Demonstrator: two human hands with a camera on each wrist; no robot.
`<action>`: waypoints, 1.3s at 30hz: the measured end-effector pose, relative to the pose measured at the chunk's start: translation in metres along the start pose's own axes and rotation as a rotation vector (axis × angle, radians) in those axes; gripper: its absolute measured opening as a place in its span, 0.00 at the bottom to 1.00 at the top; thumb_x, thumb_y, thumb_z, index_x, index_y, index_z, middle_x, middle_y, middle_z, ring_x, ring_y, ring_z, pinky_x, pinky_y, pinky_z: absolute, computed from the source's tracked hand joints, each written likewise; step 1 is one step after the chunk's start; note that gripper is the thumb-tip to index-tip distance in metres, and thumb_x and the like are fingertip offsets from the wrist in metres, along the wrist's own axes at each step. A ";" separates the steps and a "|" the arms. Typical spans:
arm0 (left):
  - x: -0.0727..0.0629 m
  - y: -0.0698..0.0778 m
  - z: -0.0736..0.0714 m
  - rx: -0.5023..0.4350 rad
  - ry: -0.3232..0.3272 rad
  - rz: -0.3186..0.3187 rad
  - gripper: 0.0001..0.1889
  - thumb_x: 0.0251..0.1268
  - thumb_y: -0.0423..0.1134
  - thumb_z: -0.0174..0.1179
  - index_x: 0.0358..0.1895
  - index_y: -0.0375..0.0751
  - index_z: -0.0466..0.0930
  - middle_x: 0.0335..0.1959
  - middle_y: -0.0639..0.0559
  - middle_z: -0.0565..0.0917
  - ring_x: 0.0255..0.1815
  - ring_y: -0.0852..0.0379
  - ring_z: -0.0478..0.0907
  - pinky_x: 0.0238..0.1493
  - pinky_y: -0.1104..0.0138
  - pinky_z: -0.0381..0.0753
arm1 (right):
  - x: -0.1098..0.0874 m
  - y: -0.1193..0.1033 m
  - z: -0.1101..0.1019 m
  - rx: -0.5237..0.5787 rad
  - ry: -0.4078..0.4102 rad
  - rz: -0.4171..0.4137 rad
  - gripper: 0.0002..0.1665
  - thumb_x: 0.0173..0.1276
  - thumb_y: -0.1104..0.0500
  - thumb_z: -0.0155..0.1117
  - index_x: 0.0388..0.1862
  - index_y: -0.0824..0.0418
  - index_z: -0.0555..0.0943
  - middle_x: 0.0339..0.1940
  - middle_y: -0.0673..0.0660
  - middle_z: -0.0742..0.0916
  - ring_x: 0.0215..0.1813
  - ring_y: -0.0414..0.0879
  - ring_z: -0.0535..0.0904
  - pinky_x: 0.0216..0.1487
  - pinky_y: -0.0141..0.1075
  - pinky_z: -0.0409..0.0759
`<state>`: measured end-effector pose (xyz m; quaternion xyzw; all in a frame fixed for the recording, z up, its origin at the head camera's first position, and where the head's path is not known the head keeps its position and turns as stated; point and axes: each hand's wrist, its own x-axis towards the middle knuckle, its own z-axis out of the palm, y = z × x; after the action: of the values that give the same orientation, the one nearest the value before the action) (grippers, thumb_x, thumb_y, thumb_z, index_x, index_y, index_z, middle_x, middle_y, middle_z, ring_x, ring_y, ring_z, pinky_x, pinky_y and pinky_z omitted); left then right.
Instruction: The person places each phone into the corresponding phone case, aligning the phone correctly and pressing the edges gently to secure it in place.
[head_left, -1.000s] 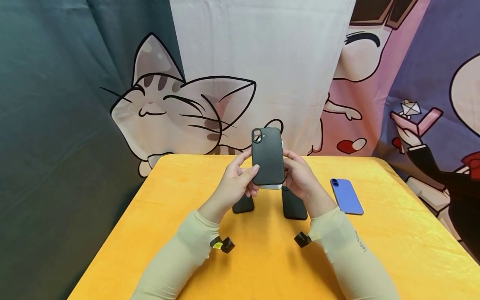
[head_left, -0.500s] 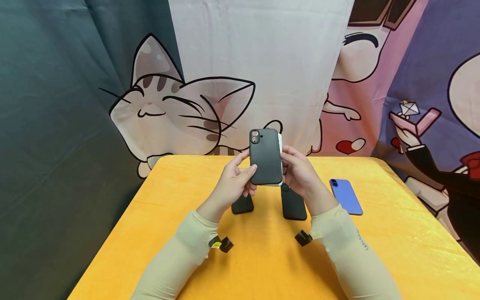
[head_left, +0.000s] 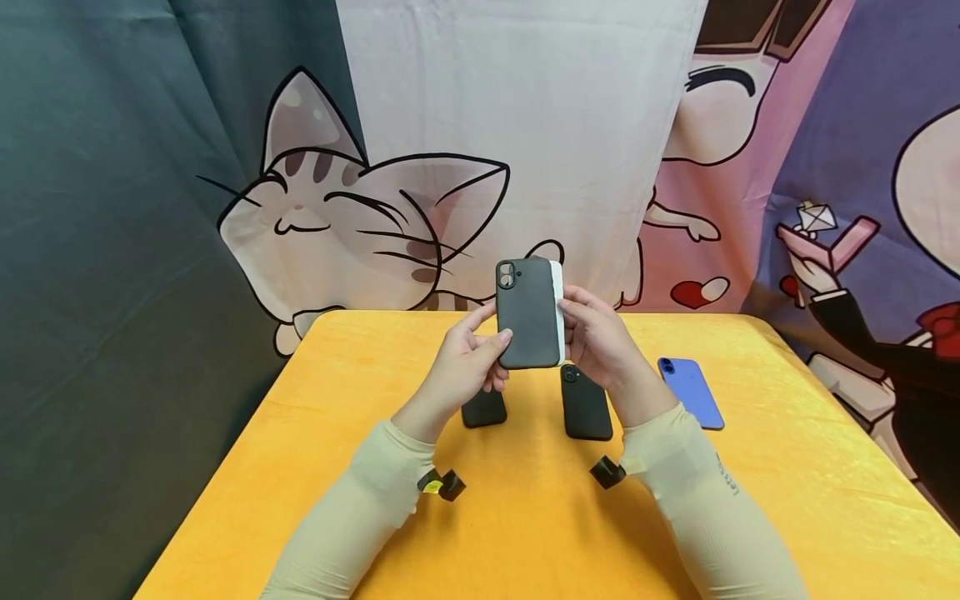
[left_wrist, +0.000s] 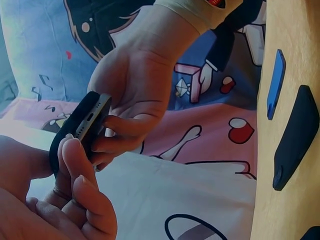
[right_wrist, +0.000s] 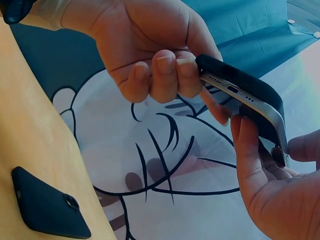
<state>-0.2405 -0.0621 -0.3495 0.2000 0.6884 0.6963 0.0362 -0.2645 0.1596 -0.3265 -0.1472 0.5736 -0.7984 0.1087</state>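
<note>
Holding black case point(head_left: 528, 317), white phone point(head_left: 558, 282) behind — left grip point(head_left: 471, 357), right grip point(head_left: 600, 340)

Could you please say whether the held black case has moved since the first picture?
Yes, the black case shifted slightly left against the printed cat in the head view.

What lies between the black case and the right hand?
In the head view, a pale strip of phone shows between the black case and right hand.
</note>
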 end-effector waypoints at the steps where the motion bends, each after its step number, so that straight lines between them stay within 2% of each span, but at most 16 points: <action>1: 0.000 0.000 0.000 0.007 0.002 -0.004 0.29 0.79 0.43 0.58 0.78 0.53 0.61 0.18 0.49 0.81 0.15 0.56 0.78 0.20 0.69 0.78 | 0.000 0.000 0.001 0.004 -0.001 -0.001 0.15 0.86 0.55 0.43 0.63 0.56 0.72 0.38 0.48 0.91 0.36 0.41 0.89 0.39 0.38 0.90; 8: 0.001 -0.003 -0.001 0.049 -0.007 -0.020 0.30 0.79 0.44 0.57 0.78 0.44 0.60 0.17 0.50 0.82 0.15 0.58 0.79 0.20 0.69 0.79 | 0.000 0.001 0.003 0.040 -0.003 -0.003 0.15 0.86 0.54 0.44 0.62 0.55 0.74 0.35 0.48 0.90 0.33 0.41 0.88 0.39 0.37 0.90; 14: 0.003 -0.004 -0.001 0.062 -0.017 -0.035 0.23 0.79 0.44 0.57 0.70 0.42 0.67 0.17 0.52 0.83 0.15 0.58 0.79 0.20 0.70 0.80 | 0.000 0.003 0.005 0.049 -0.024 -0.015 0.17 0.86 0.53 0.43 0.65 0.55 0.73 0.35 0.47 0.90 0.32 0.40 0.87 0.37 0.37 0.89; 17: 0.003 -0.005 -0.002 0.049 -0.026 -0.044 0.19 0.79 0.45 0.57 0.66 0.42 0.70 0.17 0.52 0.83 0.15 0.58 0.80 0.21 0.70 0.80 | 0.000 0.003 0.005 0.025 -0.019 -0.007 0.18 0.85 0.50 0.47 0.67 0.55 0.72 0.37 0.48 0.90 0.32 0.41 0.88 0.38 0.37 0.89; 22: 0.004 -0.005 -0.003 0.033 -0.037 -0.064 0.18 0.79 0.45 0.57 0.63 0.43 0.71 0.17 0.52 0.83 0.15 0.59 0.80 0.22 0.69 0.81 | -0.002 0.001 0.008 -0.021 -0.006 -0.008 0.19 0.82 0.53 0.55 0.67 0.55 0.72 0.40 0.49 0.91 0.36 0.42 0.91 0.43 0.40 0.90; 32: 0.002 -0.003 0.001 -0.016 -0.056 -0.081 0.18 0.81 0.46 0.54 0.64 0.42 0.69 0.16 0.52 0.81 0.15 0.58 0.79 0.21 0.69 0.81 | -0.003 0.000 0.010 -0.031 -0.018 -0.024 0.18 0.83 0.56 0.52 0.67 0.57 0.72 0.38 0.49 0.91 0.35 0.42 0.91 0.41 0.39 0.90; 39: 0.000 -0.001 0.002 -0.019 -0.072 -0.091 0.15 0.82 0.47 0.53 0.56 0.38 0.73 0.16 0.53 0.80 0.15 0.59 0.78 0.22 0.67 0.80 | -0.004 0.000 0.009 -0.037 -0.039 -0.050 0.14 0.84 0.59 0.48 0.64 0.59 0.72 0.37 0.50 0.92 0.35 0.42 0.91 0.38 0.38 0.90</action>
<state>-0.2403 -0.0599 -0.3502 0.1927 0.6883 0.6929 0.0945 -0.2578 0.1525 -0.3244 -0.1792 0.5823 -0.7870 0.0972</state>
